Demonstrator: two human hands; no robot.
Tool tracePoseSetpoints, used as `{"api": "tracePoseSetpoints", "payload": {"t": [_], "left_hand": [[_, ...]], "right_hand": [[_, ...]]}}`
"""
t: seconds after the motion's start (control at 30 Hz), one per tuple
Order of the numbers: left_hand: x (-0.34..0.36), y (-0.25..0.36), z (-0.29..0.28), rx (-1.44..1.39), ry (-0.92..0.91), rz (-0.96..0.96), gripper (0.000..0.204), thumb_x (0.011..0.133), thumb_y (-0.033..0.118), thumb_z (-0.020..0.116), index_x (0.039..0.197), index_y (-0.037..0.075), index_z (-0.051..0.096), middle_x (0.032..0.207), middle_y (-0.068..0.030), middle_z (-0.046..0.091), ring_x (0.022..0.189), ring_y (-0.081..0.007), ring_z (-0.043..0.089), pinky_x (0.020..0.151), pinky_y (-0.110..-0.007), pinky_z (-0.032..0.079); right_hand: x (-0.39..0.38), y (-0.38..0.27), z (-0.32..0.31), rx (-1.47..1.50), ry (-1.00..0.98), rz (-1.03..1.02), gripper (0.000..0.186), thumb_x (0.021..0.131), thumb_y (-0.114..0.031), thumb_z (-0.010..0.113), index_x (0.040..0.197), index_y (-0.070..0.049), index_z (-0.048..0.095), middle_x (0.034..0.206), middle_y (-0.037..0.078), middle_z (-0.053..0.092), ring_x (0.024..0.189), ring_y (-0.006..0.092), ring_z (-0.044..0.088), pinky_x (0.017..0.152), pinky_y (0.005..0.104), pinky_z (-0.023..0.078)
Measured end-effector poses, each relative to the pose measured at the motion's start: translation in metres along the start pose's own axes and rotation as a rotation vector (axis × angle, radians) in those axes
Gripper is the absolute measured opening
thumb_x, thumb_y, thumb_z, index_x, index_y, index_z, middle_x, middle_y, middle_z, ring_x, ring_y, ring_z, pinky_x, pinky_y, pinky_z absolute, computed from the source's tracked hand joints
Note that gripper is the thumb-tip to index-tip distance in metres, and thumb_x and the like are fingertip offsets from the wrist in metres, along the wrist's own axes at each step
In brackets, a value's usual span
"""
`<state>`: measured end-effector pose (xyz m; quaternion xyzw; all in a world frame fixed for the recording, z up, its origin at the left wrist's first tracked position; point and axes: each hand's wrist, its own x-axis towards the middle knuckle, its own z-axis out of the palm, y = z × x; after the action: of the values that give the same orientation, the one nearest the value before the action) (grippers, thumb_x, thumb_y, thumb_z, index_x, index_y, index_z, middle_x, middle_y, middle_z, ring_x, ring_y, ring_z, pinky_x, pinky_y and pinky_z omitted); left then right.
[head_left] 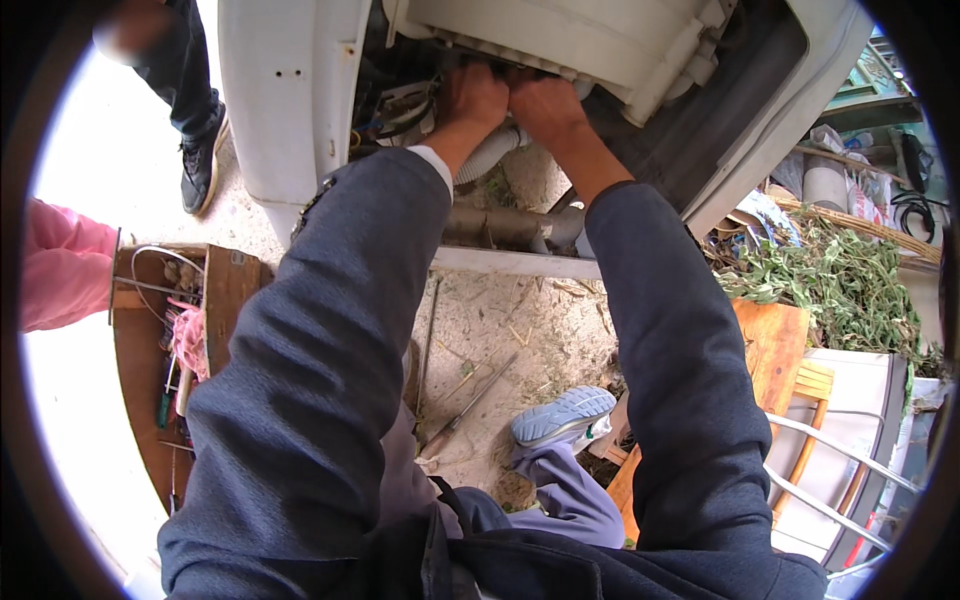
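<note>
Both my arms reach forward into the opened white cabinet of what looks like a washing machine. My left hand and my right hand are side by side, closed, under the lower edge of the pale plastic tub. Their fingertips, and whatever they grip, are hidden by that edge and by the hands themselves. A ribbed grey hose curves just below my hands. Wires lie to the left of my left hand. Lower down, a brownish cylindrical part lies across the cabinet's bottom.
At left stands a wooden toolbox holding tools and pink cord. Another person's dark shoe is beyond it. A thin rod lies on the ground near my shoe. Cut plants and a wooden stool are at right.
</note>
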<state>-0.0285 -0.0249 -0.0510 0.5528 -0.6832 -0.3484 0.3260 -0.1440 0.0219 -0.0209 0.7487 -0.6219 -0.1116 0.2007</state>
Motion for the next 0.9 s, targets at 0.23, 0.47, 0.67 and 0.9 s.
{"api": "tracePoseSetpoints", "payload": {"t": [0.23, 0.47, 0.67, 0.9], "left_hand": [[0.009, -0.022, 0.013, -0.055, 0.071, 0.104, 0.042, 0.086, 0.031, 0.056, 0.118, 0.005, 0.063, 0.113, -0.0268, 0.064, 0.103, -0.0484, 0.059, 0.090, -0.055, 0.048], [-0.031, -0.002, 0.013, -0.133, 0.094, 0.001, 0.039, 0.085, 0.015, 0.062, 0.124, 0.009, 0.060, 0.112, -0.0233, 0.066, 0.105, -0.0444, 0.060, 0.086, -0.051, 0.051], [-0.021, -0.029, 0.004, -0.002, -0.014, 0.035, 0.033, 0.083, 0.014, 0.067, 0.116, 0.012, 0.065, 0.107, -0.0199, 0.068, 0.101, -0.0403, 0.064, 0.084, -0.049, 0.052], [-0.014, -0.049, 0.012, -0.047, -0.002, 0.252, 0.033, 0.079, 0.012, 0.072, 0.111, 0.004, 0.067, 0.104, -0.0212, 0.067, 0.098, -0.0409, 0.064, 0.083, -0.048, 0.052]], "right_hand": [[-0.003, -0.006, 0.007, 0.034, 0.170, 0.009, 0.016, 0.085, -0.012, 0.057, 0.099, -0.004, 0.058, 0.084, 0.016, 0.069, 0.069, 0.0307, 0.072, 0.057, 0.0431, 0.058], [-0.007, 0.005, 0.005, 0.062, 0.044, 0.006, 0.017, 0.088, -0.014, 0.055, 0.101, -0.004, 0.056, 0.084, 0.017, 0.068, 0.073, 0.0344, 0.071, 0.062, 0.0446, 0.058], [-0.006, 0.002, -0.001, 0.029, 0.088, -0.046, 0.019, 0.084, -0.012, 0.057, 0.098, -0.001, 0.063, 0.086, 0.018, 0.072, 0.070, 0.0302, 0.073, 0.058, 0.0416, 0.059], [-0.005, 0.003, -0.001, 0.033, 0.025, -0.003, 0.020, 0.087, -0.016, 0.057, 0.100, -0.001, 0.061, 0.085, 0.018, 0.071, 0.073, 0.0325, 0.072, 0.062, 0.0432, 0.059]]}}
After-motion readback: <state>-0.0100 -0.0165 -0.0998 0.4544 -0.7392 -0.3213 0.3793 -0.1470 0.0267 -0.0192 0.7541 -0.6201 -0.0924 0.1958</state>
